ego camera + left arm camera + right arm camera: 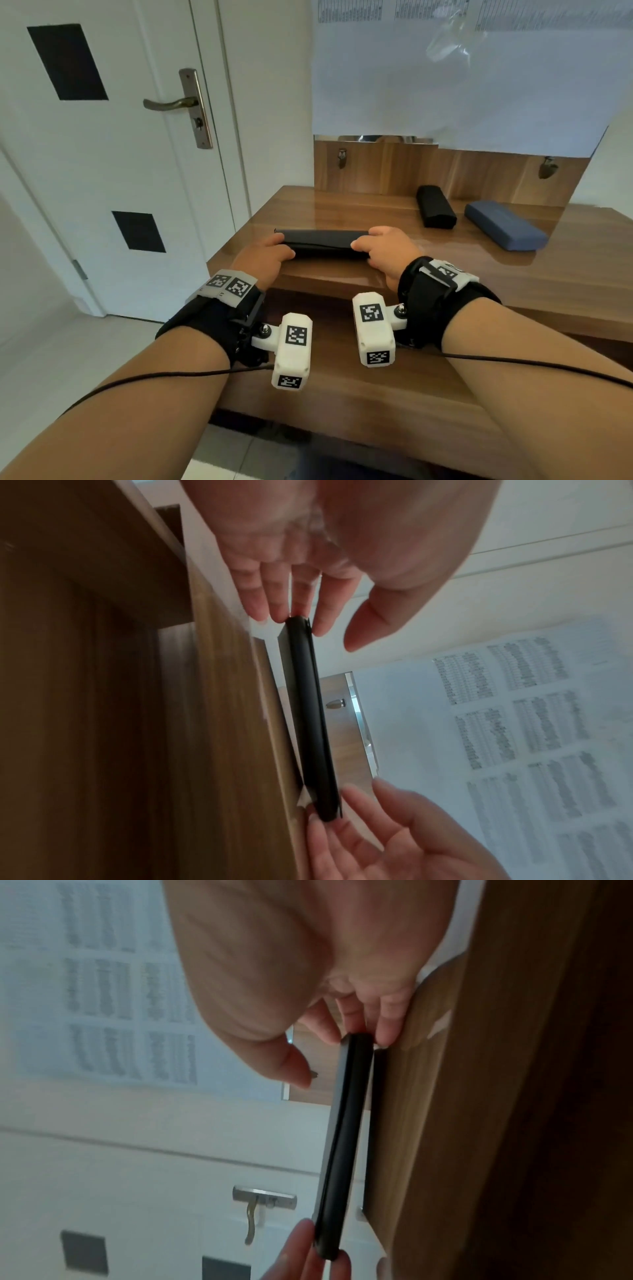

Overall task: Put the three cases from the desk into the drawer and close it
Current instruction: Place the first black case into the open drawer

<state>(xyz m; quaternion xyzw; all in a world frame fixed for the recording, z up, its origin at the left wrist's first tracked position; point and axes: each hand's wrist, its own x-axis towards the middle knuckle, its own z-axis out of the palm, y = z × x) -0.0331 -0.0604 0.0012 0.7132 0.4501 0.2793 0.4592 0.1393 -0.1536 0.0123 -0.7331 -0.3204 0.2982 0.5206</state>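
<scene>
A long flat black case (322, 241) (311, 718) (346, 1137) sits crosswise near the front edge of the wooden desk (342, 209). My left hand (282, 245) (298, 618) grips its left end and my right hand (363, 241) (356, 1039) grips its right end, fingers on both sides of each end. The right wrist view shows a thin gap between case and desk top. A shorter black case (435, 210) and a blue case (505, 224) lie at the back right. My arms partly hide the wooden front (342, 404) below the desk top; I cannot tell whether a drawer is open.
A white door (102, 154) with a metal handle (171, 102) stands to the left of the desk. A wooden back panel (394, 168) with small knobs rises behind the desk top, and printed paper sheets (445, 85) hang above it.
</scene>
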